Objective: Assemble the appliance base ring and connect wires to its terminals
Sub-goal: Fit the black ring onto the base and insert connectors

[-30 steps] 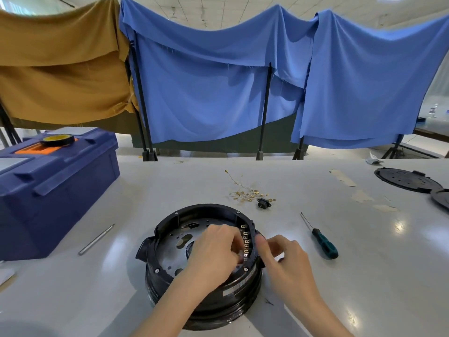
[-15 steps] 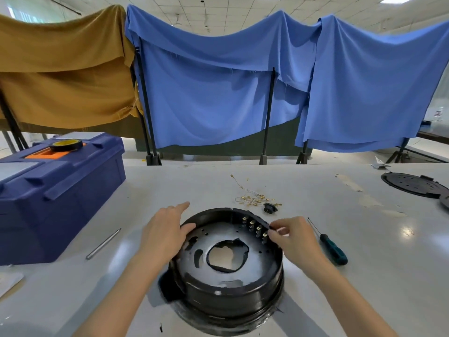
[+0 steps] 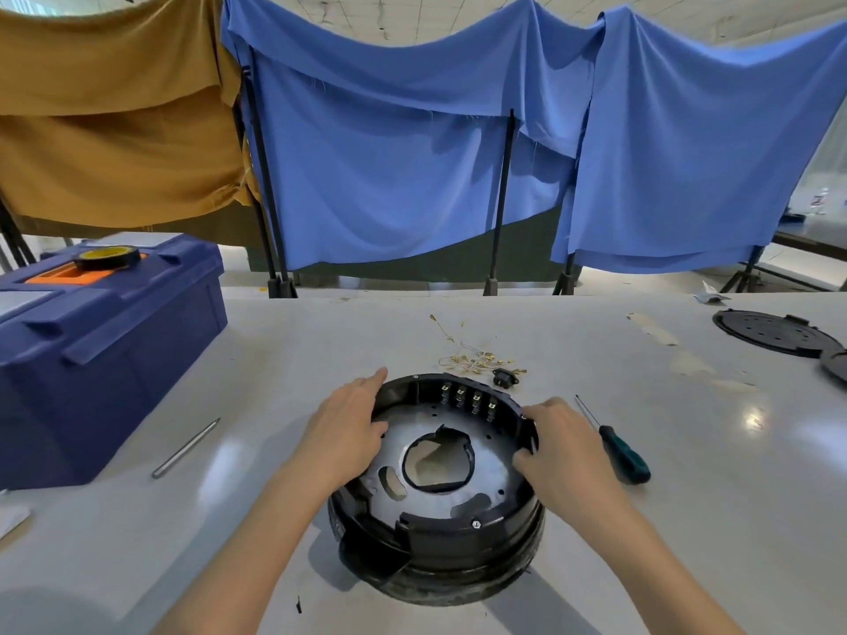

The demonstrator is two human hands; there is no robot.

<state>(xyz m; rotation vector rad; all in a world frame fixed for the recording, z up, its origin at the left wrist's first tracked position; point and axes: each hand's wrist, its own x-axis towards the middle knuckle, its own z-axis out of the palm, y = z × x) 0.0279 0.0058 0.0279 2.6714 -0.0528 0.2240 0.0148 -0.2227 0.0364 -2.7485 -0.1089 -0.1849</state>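
While the black ring point(image 3: 435, 492) lies flat on the grey table point(image 3: 687, 497), near the front edge and in the middle, both bare hands rest on its upper rim. The left hand point(image 3: 343, 433) is on the left side of the rim, with the palm down and the fingers point(image 3: 371, 382) stretched along the edge toward the back. It lies on the ring with spread fingers and does not close around it. The right hand point(image 3: 559, 446) takes the right side of the rim, its fingers curled over the edge and its thumb inside the wall, so it grips the ring lightly.

Inside the ring, on the far wall, a row of four metal terminals point(image 3: 467, 398) stands between the two hands. The plate in the ring has a big round hole point(image 3: 437, 460) in the middle.

Just behind the ring lies a small heap of thin wires point(image 3: 472, 359) with golden ends, and a small black connector point(image 3: 505, 377) lies touching them. A screwdriver point(image 3: 616, 444) with a dark green handle lies near the right hand. A metal rod point(image 3: 185, 448) lies to the left, beside a blue toolbox point(image 3: 105, 350).
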